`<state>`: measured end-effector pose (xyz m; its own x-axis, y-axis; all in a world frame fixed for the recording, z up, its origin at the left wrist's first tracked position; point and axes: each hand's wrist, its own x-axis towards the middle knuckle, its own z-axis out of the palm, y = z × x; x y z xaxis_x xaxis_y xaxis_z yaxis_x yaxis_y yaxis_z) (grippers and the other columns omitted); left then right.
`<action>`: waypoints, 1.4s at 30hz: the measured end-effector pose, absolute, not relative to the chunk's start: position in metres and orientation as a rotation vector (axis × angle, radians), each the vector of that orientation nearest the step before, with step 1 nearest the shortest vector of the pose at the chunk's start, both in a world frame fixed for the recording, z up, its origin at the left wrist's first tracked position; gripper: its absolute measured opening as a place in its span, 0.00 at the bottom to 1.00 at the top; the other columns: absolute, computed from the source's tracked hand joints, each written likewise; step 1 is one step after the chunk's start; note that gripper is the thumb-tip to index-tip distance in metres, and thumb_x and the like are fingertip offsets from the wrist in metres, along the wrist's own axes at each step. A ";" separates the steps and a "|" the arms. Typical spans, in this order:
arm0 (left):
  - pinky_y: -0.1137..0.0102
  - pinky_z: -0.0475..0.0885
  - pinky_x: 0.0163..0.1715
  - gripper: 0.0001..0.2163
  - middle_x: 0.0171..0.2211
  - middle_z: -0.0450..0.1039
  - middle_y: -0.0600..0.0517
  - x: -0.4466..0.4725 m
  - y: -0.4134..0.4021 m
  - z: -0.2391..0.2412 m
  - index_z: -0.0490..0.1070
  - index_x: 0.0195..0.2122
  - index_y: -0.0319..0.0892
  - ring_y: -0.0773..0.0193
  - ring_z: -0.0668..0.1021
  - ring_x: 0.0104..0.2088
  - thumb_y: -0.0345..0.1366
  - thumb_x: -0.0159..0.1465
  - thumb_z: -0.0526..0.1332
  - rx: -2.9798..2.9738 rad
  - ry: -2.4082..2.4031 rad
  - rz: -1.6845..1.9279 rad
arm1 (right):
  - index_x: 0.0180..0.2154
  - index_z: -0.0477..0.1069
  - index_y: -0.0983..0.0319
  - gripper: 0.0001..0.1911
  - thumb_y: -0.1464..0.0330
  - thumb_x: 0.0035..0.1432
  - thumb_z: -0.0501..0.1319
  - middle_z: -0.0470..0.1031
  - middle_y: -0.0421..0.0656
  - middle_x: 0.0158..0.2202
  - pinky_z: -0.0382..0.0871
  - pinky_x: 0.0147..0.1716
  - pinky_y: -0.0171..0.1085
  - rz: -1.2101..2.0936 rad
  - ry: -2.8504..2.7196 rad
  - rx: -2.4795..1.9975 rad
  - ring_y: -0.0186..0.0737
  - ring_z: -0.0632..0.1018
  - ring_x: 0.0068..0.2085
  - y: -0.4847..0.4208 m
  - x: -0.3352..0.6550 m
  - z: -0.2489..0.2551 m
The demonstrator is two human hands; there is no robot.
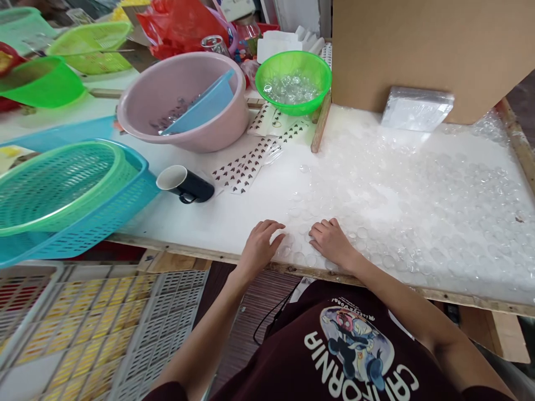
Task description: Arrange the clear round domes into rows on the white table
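Note:
My left hand (261, 248) rests at the front of the white tabletop, its fingers curved and its thumb apart, with nothing visible between them. Just right of it lie small clear round pieces (284, 251), like thin transparent discs. My right hand (330, 240) is low over the same pieces, fingers bunched and curled towards the left hand. Whatever may be under its fingertips is hidden. Many more clear round pieces (422, 223) are spread over the right part of the table.
A black mug (196, 186) lies on its side left of my hands, near printed sticker sheets (244, 167). Behind stand a pink basin (209, 131) and a green bowl (292, 103) of clear pieces. A cardboard sheet (418, 44), wrapped pack (416, 108) and blue basket (104, 206) flank the table.

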<state>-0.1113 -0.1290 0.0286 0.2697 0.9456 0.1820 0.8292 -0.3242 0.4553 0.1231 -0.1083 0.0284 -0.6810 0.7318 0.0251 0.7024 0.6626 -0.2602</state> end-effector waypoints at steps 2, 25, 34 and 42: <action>0.60 0.71 0.47 0.09 0.43 0.73 0.46 -0.123 -0.134 0.030 0.72 0.45 0.43 0.53 0.75 0.46 0.37 0.69 0.55 2.247 1.671 0.590 | 0.40 0.74 0.64 0.07 0.66 0.66 0.61 0.76 0.48 0.45 0.56 0.46 0.44 0.316 -2.762 -1.176 0.46 0.70 0.46 -0.108 0.123 0.027; 0.60 0.71 0.42 0.06 0.39 0.74 0.46 -0.102 -0.150 0.027 0.72 0.40 0.42 0.53 0.74 0.42 0.37 0.67 0.58 2.242 1.563 0.461 | 0.36 0.72 0.60 0.07 0.69 0.66 0.56 0.80 0.41 0.36 0.61 0.48 0.42 0.811 -2.172 -1.528 0.37 0.78 0.35 -0.100 0.136 0.035; 0.58 0.71 0.44 0.06 0.41 0.73 0.47 -0.091 -0.148 0.028 0.73 0.43 0.44 0.53 0.74 0.42 0.34 0.65 0.61 2.286 1.480 0.386 | 0.41 0.72 0.61 0.09 0.73 0.68 0.53 0.77 0.46 0.42 0.58 0.47 0.42 0.578 -2.306 -1.488 0.42 0.76 0.43 -0.101 0.134 0.030; 0.58 0.71 0.45 0.10 0.42 0.71 0.47 -0.084 -0.143 0.024 0.71 0.46 0.43 0.52 0.74 0.44 0.29 0.64 0.61 2.329 1.452 0.346 | 0.41 0.73 0.62 0.07 0.73 0.67 0.56 0.77 0.45 0.43 0.58 0.47 0.41 0.758 -2.391 -1.328 0.41 0.76 0.45 -0.110 0.136 0.032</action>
<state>-0.0842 -0.1426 0.0242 0.4380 0.8989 0.0110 0.8073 -0.3987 0.4350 0.1356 -0.1098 0.0320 -0.5268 0.8500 0.0074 0.6904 0.4330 -0.5795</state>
